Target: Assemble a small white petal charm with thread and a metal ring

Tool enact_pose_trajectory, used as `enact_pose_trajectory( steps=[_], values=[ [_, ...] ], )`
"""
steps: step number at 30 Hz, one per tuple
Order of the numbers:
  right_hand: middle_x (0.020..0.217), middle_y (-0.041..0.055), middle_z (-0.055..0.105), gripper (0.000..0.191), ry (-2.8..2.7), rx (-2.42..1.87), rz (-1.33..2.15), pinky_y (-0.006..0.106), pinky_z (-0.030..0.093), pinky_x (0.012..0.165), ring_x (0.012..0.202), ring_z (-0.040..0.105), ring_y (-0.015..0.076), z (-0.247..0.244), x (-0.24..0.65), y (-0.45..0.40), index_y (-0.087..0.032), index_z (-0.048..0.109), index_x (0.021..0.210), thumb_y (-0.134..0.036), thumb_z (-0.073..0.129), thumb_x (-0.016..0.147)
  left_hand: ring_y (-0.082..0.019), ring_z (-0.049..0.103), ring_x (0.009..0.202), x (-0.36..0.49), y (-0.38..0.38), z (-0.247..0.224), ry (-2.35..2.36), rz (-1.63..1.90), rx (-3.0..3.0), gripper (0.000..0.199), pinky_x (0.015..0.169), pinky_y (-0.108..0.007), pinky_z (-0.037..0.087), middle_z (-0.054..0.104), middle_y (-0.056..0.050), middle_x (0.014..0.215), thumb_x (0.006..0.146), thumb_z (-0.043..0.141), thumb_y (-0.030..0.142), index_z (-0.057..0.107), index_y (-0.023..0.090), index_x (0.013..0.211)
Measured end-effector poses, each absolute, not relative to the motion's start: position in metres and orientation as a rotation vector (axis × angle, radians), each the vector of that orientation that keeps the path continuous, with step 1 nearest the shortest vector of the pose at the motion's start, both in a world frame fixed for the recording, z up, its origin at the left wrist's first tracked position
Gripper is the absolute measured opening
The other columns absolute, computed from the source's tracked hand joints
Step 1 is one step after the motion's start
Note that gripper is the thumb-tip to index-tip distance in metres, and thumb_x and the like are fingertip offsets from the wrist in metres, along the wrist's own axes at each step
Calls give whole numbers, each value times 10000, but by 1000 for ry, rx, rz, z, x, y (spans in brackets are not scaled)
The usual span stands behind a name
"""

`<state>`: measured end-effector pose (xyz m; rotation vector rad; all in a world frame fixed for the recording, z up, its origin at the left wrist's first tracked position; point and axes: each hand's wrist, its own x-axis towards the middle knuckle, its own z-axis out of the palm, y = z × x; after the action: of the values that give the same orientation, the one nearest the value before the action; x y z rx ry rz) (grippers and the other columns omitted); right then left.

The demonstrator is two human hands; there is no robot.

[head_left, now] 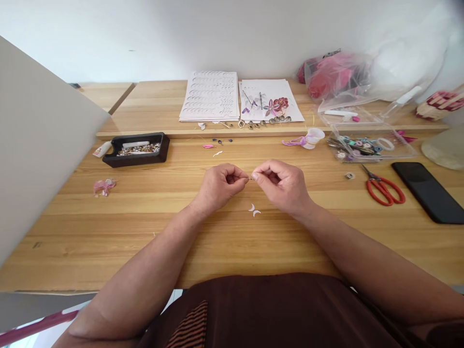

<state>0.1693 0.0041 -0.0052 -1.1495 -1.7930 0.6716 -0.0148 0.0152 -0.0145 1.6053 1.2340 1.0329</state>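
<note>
Above the middle of the wooden table, my left hand (224, 186) and my right hand (281, 184) meet almost fingertip to fingertip. Each pinches thumb against forefinger. A tiny dark item (250, 179) shows between the fingertips, too small to name. Just below the hands lie two white crescent-shaped pieces (254, 210). Beyond them, a wavy white strip (217, 153), a pink leaf-shaped piece (209, 146) and several small dark blue pieces (220, 142) rest on the wood.
At left stand a black tray (165, 147) of beads and a pink thread tangle (104, 187). Paper sheets (209, 96) and flower ornaments (281, 104) sit on the raised back ledge. To the right are a clear plastic box (398, 153), red-handled scissors (384, 189) and a black phone (429, 191).
</note>
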Motion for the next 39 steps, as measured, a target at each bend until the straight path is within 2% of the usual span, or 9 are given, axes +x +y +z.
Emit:
enact_pose_trajectory(
  steps=[6, 11, 13, 17, 23, 27, 34, 37, 39],
  values=[
    [695, -2, 624, 176, -1584, -1086, 1019, 262, 394, 565, 607, 500, 113, -20, 175, 24, -188, 663, 750, -345, 716, 809, -91, 449, 550, -12, 11, -6, 1118, 971, 1459, 206, 534, -246, 329, 634, 0, 635, 723, 787, 350, 726, 155, 741],
    [584, -48, 533, 279, -1282, -1118, 1432, 244, 226, 425, 438, 325, 64, -24, 164, 19, -194, 612, 737, -420, 775, 717, -77, 432, 561, -9, 10, -4, 1069, 1119, 1257, 271, 570, -247, 348, 623, 12, 652, 713, 812, 402, 695, 158, 711],
    [588, -39, 551, 262, -1350, -1123, 1389, 247, 251, 433, 446, 355, 72, -23, 160, 12, -196, 603, 722, -409, 755, 740, -80, 447, 567, -8, 12, -6, 1094, 1180, 1198, 279, 587, -247, 367, 620, 16, 648, 700, 821, 409, 694, 162, 718],
    [610, -20, 570, 182, -1679, -1129, 978, 257, 342, 515, 535, 442, 99, -14, 157, -2, -189, 619, 693, -305, 663, 826, -105, 520, 618, -9, 15, -9, 1200, 1247, 1221, 261, 608, -250, 402, 661, -3, 692, 689, 816, 391, 707, 160, 741],
    [660, -8, 613, 103, -1819, -1057, 677, 263, 377, 549, 570, 478, 112, -2, 164, -4, -191, 648, 746, -236, 628, 837, -108, 517, 588, -13, 13, -9, 1215, 1082, 1575, 164, 557, -244, 379, 685, -23, 690, 726, 751, 309, 725, 147, 736],
    [689, 1, 629, 123, -1743, -1045, 787, 265, 372, 550, 591, 485, 112, -3, 172, 9, -185, 659, 752, -284, 675, 824, -97, 475, 555, -14, 11, -6, 1139, 977, 1643, 189, 529, -242, 340, 666, -17, 665, 749, 747, 332, 738, 145, 772],
    [584, -42, 530, 354, -1228, -1068, 1525, 226, 208, 435, 456, 326, 52, -16, 169, 21, -186, 618, 735, -418, 859, 621, -110, 536, 638, -13, 12, -5, 1056, 1106, 1414, 265, 623, -256, 404, 684, -21, 724, 725, 799, 403, 717, 152, 743],
    [578, -35, 562, 342, -1225, -1095, 1568, 226, 227, 419, 422, 330, 50, -18, 162, 14, -187, 612, 742, -417, 842, 634, -108, 541, 642, -13, 15, -8, 1086, 1188, 1315, 290, 654, -261, 424, 683, -15, 718, 694, 824, 421, 711, 155, 727],
    [590, -22, 587, 263, -1373, -1128, 1432, 233, 275, 426, 432, 376, 64, -17, 159, 7, -182, 624, 726, -395, 777, 706, -113, 554, 650, -12, 16, -11, 1133, 1224, 1292, 292, 656, -260, 431, 686, -18, 724, 686, 823, 419, 709, 153, 731]
  ],
)
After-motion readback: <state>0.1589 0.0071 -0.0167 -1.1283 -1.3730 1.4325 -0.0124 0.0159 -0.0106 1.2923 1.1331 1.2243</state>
